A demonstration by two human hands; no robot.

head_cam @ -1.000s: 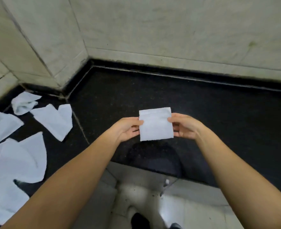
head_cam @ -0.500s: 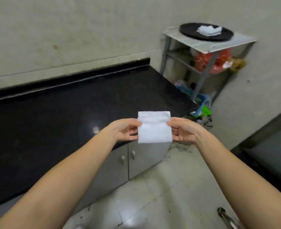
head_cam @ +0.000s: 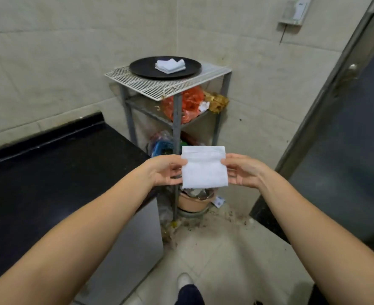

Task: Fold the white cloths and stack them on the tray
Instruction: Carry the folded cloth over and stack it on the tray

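A folded white cloth (head_cam: 204,168) hangs in the air in front of me, a small neat square. My left hand (head_cam: 163,169) pinches its left edge and my right hand (head_cam: 243,170) pinches its right edge. Ahead and higher, a round black tray (head_cam: 146,68) lies on a white wire rack (head_cam: 166,84). A small stack of folded white cloths (head_cam: 170,65) sits near the tray's middle. The held cloth is well short of the tray and lower than it.
The rack's grey metal legs hold lower shelves with an orange plastic bag (head_cam: 187,104) and clutter. A black countertop (head_cam: 49,172) with a grey cabinet lies at the left. A dark door (head_cam: 346,139) stands at the right. Tiled floor and my shoe (head_cam: 185,280) are below.
My view has swung right, away from the countertop and loose cloths, to face the rack and tray, which are now nearer and centred. Both hands keep the same hold on the folded cloth.
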